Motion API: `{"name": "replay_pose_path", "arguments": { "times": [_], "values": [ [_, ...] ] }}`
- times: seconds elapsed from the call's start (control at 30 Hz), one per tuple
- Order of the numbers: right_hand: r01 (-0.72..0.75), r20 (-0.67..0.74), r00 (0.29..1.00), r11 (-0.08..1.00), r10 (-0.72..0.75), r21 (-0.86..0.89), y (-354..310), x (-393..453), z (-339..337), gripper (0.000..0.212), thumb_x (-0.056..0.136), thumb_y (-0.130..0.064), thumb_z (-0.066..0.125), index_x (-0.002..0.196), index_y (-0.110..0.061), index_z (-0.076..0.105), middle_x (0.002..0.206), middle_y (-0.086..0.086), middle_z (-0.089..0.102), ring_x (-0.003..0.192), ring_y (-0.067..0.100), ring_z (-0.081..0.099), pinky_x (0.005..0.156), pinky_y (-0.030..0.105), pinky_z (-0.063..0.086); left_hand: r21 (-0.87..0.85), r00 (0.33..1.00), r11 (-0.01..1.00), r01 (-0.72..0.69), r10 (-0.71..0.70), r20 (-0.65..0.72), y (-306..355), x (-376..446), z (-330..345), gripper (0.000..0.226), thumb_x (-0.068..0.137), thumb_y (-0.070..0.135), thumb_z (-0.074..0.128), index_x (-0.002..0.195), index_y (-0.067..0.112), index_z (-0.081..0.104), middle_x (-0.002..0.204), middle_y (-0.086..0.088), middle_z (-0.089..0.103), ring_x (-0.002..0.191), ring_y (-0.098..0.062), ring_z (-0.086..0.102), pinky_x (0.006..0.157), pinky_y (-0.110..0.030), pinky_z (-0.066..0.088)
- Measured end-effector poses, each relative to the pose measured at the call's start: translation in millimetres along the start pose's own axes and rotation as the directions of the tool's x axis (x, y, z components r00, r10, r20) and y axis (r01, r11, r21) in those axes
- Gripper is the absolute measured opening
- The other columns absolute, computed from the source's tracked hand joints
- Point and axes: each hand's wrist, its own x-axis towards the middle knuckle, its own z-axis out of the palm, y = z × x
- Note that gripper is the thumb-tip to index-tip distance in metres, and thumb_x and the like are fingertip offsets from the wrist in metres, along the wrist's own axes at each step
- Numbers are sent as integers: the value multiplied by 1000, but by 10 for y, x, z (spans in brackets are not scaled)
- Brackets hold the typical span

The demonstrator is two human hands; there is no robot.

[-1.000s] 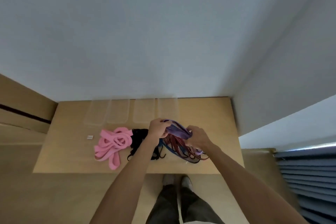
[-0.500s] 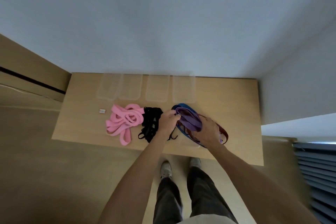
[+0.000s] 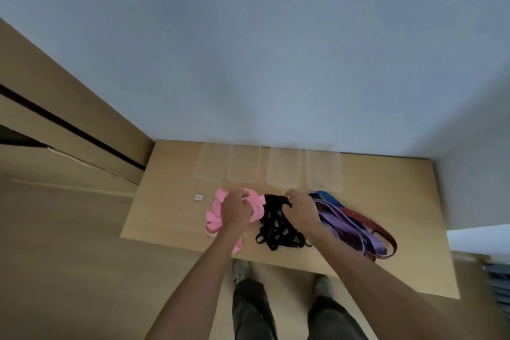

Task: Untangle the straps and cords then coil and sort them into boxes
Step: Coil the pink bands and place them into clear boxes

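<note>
The black cord [image 3: 276, 225] lies tangled at the middle of the table [image 3: 165, 218], its top end pinched by the right hand [image 3: 302, 211]. Just beside it, the left hand [image 3: 236, 211] rests on the pink strap [image 3: 214, 218], fingers curled into its loops. To the right, the purple strap [image 3: 342, 225], blue cord [image 3: 328, 197] and red cord [image 3: 369, 222] sit in one heap. The four clear boxes [image 3: 284, 165] behind look empty, so by my reckoning sorting has barely begun: everything is left to untangle, coil and box.
</note>
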Motion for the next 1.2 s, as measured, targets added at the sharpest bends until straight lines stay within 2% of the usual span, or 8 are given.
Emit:
{"name": "replay_pose_path", "arguments": {
  "times": [0.13,0.27,0.43,0.67,0.77,0.93,1.1,1.2],
  "values": [
    [-51,35,998,998,52,-35,-367,171,484,14,87,-16,56,99,-10,61,94,5,66,83,25,60,70,36,48,150,983,975,-164,149,107,-366,378,-267,28,96,6,51,113,18,69,110,5,60,91,-12,55,70,-18,42],
    [-166,20,985,981,169,-104,-631,269,887,14,94,-25,53,83,-16,51,82,-1,57,65,13,48,56,28,45,276,904,881,-385,298,306,-765,847,-272,25,86,61,65,95,38,68,87,19,64,78,-6,58,67,-21,51],
    [-363,-75,931,927,357,-94,-832,310,1007,23,93,-23,57,113,-14,50,103,2,53,78,20,51,51,25,31,292,708,675,-678,494,504,-850,1072,-358,32,88,36,72,117,24,65,107,2,64,98,-18,59,87,-31,50],
    [-431,-106,901,894,420,-118,-829,315,1107,37,86,-21,63,121,-15,51,117,9,56,95,28,61,65,34,45,333,647,571,-751,531,547,-883,1248,-312,28,92,34,67,117,21,69,111,0,62,104,-19,54,98,-33,44],
    [-436,-139,893,899,428,-39,-842,291,1080,41,86,-20,64,126,-18,52,120,7,56,97,27,61,67,33,46,210,674,682,-700,534,511,-834,1212,-414,7,90,15,67,93,19,72,82,4,70,74,-15,64,75,-26,55],
    [-428,-158,879,890,450,157,-844,261,960,27,89,-24,60,114,-15,59,105,5,65,87,24,61,64,31,47,39,765,902,-429,340,548,-650,1163,-584,30,71,-6,54,66,24,54,66,11,58,63,-12,53,52,-12,33],
    [-376,-106,905,892,412,252,-978,188,809,8,89,-19,59,92,-12,60,80,-1,59,71,17,53,52,21,37,-119,746,962,-245,266,610,-574,1137,-746,42,79,6,73,117,23,70,102,7,70,89,-11,68,69,-18,55],
    [-355,29,932,892,361,282,-954,247,812,15,88,-17,61,77,-19,52,73,-4,54,69,17,51,56,16,38,-106,763,971,-215,234,602,-587,1102,-740,47,81,1,70,122,26,67,101,10,69,89,-5,66,68,-15,54]
  ]
}}
